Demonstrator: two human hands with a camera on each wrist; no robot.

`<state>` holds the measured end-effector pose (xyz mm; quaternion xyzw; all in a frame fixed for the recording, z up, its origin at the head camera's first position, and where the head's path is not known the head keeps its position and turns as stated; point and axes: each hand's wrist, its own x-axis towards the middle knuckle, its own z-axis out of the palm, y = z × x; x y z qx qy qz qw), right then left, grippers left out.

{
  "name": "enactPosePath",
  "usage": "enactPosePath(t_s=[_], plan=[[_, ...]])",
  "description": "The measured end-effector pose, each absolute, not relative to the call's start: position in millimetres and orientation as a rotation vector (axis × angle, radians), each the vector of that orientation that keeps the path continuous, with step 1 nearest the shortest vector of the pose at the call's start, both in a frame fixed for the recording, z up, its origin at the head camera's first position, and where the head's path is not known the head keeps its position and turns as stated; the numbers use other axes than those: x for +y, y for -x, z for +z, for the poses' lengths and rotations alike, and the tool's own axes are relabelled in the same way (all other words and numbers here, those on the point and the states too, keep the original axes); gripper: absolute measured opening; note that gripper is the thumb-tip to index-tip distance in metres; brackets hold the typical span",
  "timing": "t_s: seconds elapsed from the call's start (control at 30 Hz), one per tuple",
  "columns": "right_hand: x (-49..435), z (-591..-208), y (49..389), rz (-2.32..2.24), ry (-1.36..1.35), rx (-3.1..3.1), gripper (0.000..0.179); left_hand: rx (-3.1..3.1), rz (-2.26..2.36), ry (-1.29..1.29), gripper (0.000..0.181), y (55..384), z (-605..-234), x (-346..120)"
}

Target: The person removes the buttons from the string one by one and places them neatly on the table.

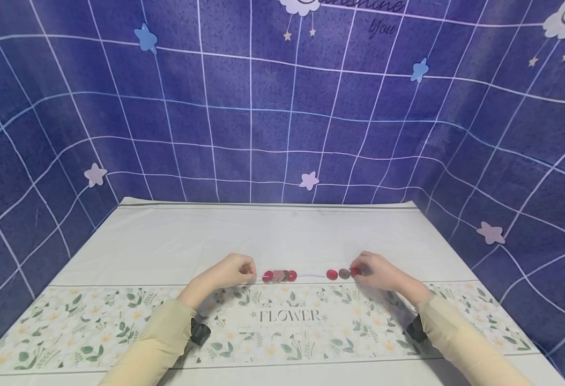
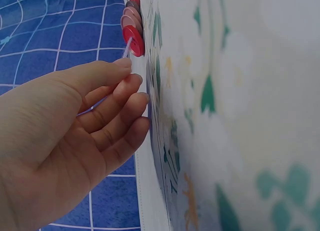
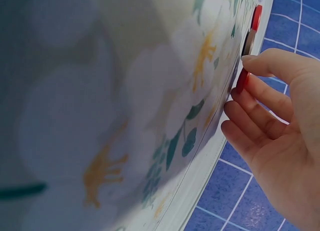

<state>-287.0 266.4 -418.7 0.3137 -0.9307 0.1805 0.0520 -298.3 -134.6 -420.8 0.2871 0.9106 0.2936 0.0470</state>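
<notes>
Several red, pink and brown buttons [image 1: 279, 276] overlap in a row on a pale string [image 1: 313, 275], whose free end lies to their right on the table. My left hand [image 1: 236, 269] is left of this row. In the left wrist view its thumb and index finger pinch the string [image 2: 127, 48] where it leaves the nearest red button [image 2: 133, 41]. To the right, a loose red button [image 1: 332, 274] and a brown button [image 1: 344, 274] lie side by side. Beside them my right hand [image 1: 376, 271] pinches another red button [image 3: 243, 80] at its edge, between thumb and fingers.
A white tablecloth [image 1: 205, 230] with a printed flower band [image 1: 166, 327] covers the table. Behind it and at both sides hangs a blue gridded cloth [image 1: 244, 128] with stars. Dark straps sit around both wrists, at the ends of pale yellow sleeves [image 1: 154, 338].
</notes>
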Motion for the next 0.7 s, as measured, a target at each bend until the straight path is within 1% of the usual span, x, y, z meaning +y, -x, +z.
enactPosePath(t_s=[0.7], plan=[[266.9, -421.7, 289.2, 0.566, -0.921, -2.861, 0.025, 2.768, 0.897, -0.841, 0.006, 298.8, -421.1, -135.5]])
